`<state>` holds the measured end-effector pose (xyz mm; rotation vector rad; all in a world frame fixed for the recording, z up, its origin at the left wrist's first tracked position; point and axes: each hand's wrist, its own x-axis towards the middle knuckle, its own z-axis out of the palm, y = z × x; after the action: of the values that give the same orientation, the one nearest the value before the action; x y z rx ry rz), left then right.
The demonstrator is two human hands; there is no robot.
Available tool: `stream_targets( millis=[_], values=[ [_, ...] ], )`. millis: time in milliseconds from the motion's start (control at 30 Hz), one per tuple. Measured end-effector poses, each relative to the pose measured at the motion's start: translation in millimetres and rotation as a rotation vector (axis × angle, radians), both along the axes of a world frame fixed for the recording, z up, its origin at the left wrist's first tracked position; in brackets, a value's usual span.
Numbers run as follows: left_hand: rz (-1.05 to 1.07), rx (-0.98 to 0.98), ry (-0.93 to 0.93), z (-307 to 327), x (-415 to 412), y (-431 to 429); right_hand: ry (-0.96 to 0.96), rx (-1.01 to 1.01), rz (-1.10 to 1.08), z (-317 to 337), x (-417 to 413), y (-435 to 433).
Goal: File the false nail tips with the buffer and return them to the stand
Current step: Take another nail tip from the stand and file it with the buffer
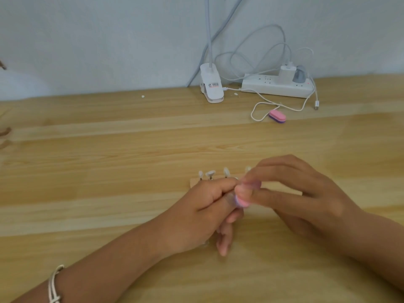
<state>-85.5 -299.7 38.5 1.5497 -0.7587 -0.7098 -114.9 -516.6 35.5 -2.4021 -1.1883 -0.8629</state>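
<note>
Just on the near side of the stand (284,189), the right hand (306,197) pinches the pink buffer (242,201) between thumb and fingertips. The left hand (196,215) curls its fingers tight against it; what they hold, I cannot tell

Head view looks down, close, over the table (109,193).

Two hands (196,215) (306,193); two buffers (242,200) (277,116); four nail tips (210,172) on stand (194,183); one lamp (211,86).
</note>
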Motion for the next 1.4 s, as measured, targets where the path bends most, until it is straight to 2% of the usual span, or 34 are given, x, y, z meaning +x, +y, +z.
stream_targets(
  millis=[100,267,400,500,600,667,767,867,967,1033,1133,1200,1300,1400],
  values=[
    [0.005,-0.02,0.032,1,0,-1,0.018,0.063,-0.078,3,5,-5],
    [-0.008,-0.002,-0.04,-2,0,0,0.036,0.057,0.026,-4,-3,8],
    [0.005,-0.002,0.004,-1,1,-1,0.054,0.104,-0.112,4,9,-8],
    [0.008,-0.008,-0.005,-2,1,0,0.049,0.192,-0.09,5,5,-3],
    [0.01,-0.015,-0.03,0,0,0,0.009,0.091,-0.006,-1,-3,9],
    [0.011,-0.023,-0.019,1,0,1,0.001,0.02,-0.042,0,2,0],
    [0.028,-0.046,0.01,1,0,1,0.001,0.072,-0.171,5,11,-14],
    [0.044,-0.062,0.01,1,1,1,-0.02,0.183,-0.107,2,3,-1],
    [0.028,-0.075,0.017,2,2,2,-0.083,0.052,-0.013,-2,-4,6],
    [0.023,-0.079,0.038,2,3,3,-0.095,0.006,-0.084,2,2,-2],
    [0.008,-0.088,0.052,1,3,2,-0.107,0.069,-0.178,8,4,-5],
    [-0.011,-0.079,0.019,0,3,2,-0.083,0.122,-0.091,4,-5,4],
    [-0.043,-0.087,-0.004,1,3,2,-0.095,0.06,0.017,1,-10,8],
    [-0.052,-0.117,0.031,3,2,3,-0.102,0.096,-0.145,8,2,-3]
  ],
)
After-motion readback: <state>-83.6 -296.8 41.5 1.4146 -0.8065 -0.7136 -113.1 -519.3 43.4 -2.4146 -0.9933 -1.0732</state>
